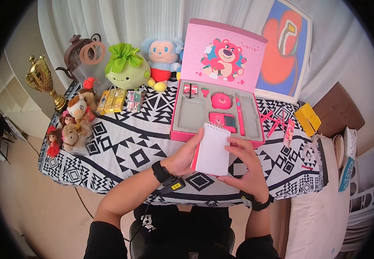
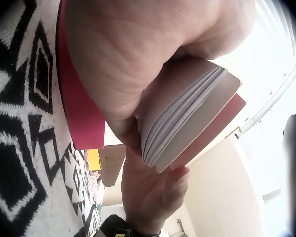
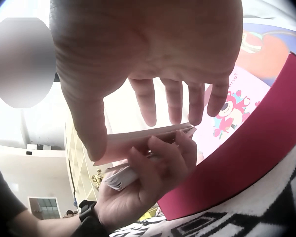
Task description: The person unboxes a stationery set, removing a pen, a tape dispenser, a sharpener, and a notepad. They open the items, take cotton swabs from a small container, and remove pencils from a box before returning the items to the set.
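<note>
A small spiral-bound notepad (image 1: 213,151) is held up at the front of the pink gift box, its blank white page facing up and its wire coil at the far end. My left hand (image 1: 181,159) grips its left side. In the left wrist view the page edges (image 2: 187,111) fan slightly apart above a pink-red cover (image 2: 212,131). The right hand (image 1: 251,170) curves round the pad's near right corner, thumb at the near edge and fingertips at the right edge. From the right wrist, that thumb (image 3: 91,133) meets the pad's corner.
The open gift box (image 1: 218,137) holds a round pink item (image 1: 222,100), a pink pen-like item (image 1: 239,114) and other pieces in grey foam. Plush toys (image 1: 128,71), small dolls (image 1: 72,136) and a gold trophy (image 1: 42,80) stand left. Pink sticks (image 1: 275,125) and a yellow box (image 1: 308,119) lie right.
</note>
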### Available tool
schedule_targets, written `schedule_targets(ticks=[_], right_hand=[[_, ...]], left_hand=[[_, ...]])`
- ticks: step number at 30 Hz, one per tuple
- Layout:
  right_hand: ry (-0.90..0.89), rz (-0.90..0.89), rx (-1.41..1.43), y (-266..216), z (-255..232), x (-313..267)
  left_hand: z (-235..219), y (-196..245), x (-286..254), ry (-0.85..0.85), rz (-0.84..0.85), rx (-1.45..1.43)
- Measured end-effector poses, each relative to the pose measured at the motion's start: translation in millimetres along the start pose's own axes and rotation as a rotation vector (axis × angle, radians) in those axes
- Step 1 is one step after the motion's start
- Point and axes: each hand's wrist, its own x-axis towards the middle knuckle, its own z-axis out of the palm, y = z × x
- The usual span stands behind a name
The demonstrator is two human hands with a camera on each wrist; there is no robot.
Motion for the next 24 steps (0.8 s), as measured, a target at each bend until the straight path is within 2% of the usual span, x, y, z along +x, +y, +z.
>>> schedule_targets(ticks=[6, 9, 11, 12, 13, 15, 17, 19, 20, 21, 23, 24], right_hand=[[0.014, 0.013, 0.048, -4.1, -3.7, -1.6], [0.112, -0.047, 0.109, 0.2, -9.4, -3.2], [0.254, -0.089, 0.179, 4.4, -13.5, -3.3], [0.346, -0.117, 0.205, 3.0, -13.9, -1.4], [0.347, -0.117, 0.204, 4.0, -15.3, -3.5], [0.608, 0.263, 0.303, 8.7, -21.8, -11.0], [0.651, 0.325, 0.251, 13.9, -26.6, -2.2], [0.720, 0.347, 0.277, 17.1, -23.5, 8.0], [0.657, 0.345, 0.083, 17.0, -21.9, 7.1], [0.656, 0.345, 0.084, 14.2, -18.8, 4.1], [0.433, 0.161, -0.122, 5.7, -9.4, -1.7], [0.429, 0.164, -0.119, 1.6, -6.4, -1.8]], left_hand=[[3.5, -0.8, 0.5, 0.018, -0.018, 0.056], [-2.3, -2.6, 0.7, 0.086, -0.023, 0.052], [-15.4, -2.9, 0.8, -0.059, -0.128, 0.096], [-17.6, -5.9, 0.4, -0.059, -0.128, 0.096], [-8.0, -2.8, -0.9, -0.045, -0.138, 0.157], [-3.3, -2.7, -0.6, -0.035, -0.150, 0.219], [-5.7, -6.0, 0.0, -0.236, -0.177, 0.298], [-5.4, -3.7, 0.3, -0.280, -0.235, 0.295], [-4.1, -3.9, -0.1, -0.281, -0.230, 0.297], [-3.5, -3.7, -0.8, -0.282, -0.224, 0.299], [-4.3, -2.6, -1.2, -0.272, -0.210, 0.287], [-4.6, -3.2, -2.1, -0.267, -0.203, 0.274]])
